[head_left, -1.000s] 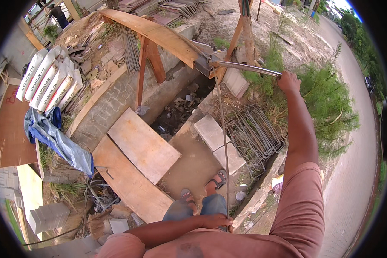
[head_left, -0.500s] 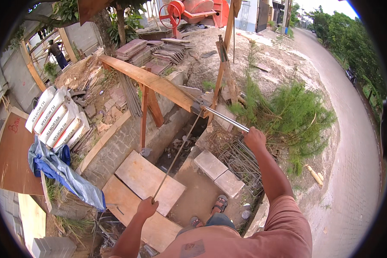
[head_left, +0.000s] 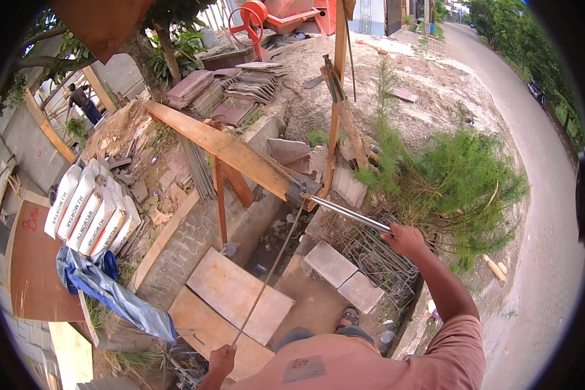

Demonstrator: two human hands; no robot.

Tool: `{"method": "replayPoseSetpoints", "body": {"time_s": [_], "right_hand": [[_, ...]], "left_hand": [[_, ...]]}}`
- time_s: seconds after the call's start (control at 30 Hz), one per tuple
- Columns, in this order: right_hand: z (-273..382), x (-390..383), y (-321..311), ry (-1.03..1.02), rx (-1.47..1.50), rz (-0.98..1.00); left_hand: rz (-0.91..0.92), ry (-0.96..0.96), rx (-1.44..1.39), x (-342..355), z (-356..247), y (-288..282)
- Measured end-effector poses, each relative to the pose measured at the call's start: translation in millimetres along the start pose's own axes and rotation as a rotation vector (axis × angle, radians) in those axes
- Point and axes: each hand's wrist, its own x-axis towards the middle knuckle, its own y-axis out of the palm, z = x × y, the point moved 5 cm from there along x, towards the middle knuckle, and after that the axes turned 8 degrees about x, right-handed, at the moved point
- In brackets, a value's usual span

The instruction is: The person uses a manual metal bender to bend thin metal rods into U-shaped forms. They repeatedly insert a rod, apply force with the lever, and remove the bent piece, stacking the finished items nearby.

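Note:
My left hand (head_left: 221, 359) is closed around the near end of a thin steel rod (head_left: 270, 276). That rod slants up and away from me to a small metal fitting (head_left: 302, 187) at the near end of a wooden beam (head_left: 221, 144). In my right hand (head_left: 406, 240) is the end of a shiny metal pipe (head_left: 352, 214), held with the arm stretched out. The pipe's other end meets the fitting where the rod also ends; how they engage there is too small to tell. Wooden posts (head_left: 220, 198) hold the beam up.
Boards (head_left: 240, 292) lie over a trench in front of me, beside concrete blocks (head_left: 344, 276) and bent steel frames (head_left: 387, 257). Mortar sacks (head_left: 91, 208) and a blue tarp (head_left: 114, 289) are at left. Behind stand stacked tiles, an orange mixer (head_left: 279, 19) and another person (head_left: 84, 104).
My view has tilted, so the beam, boards and both hands sit lower in the picture. The pipe lies slightly flatter across the picture. Both hands keep their grips.

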Motion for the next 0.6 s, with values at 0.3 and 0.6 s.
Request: {"method": "replayPoseSetpoints", "body": {"time_s": [0.3, 0.6], "right_hand": [[39.2, -36.2, 16.5, 0.275, 0.029, -0.214], [84.3, -72.5, 30.5, 0.544, -0.039, -0.322]], "left_hand": [[0.045, 0.048, -0.069, 24.3, 20.6, -11.7], [0.109, 0.262, -0.023, 113.6, 59.7, -48.2]]}}
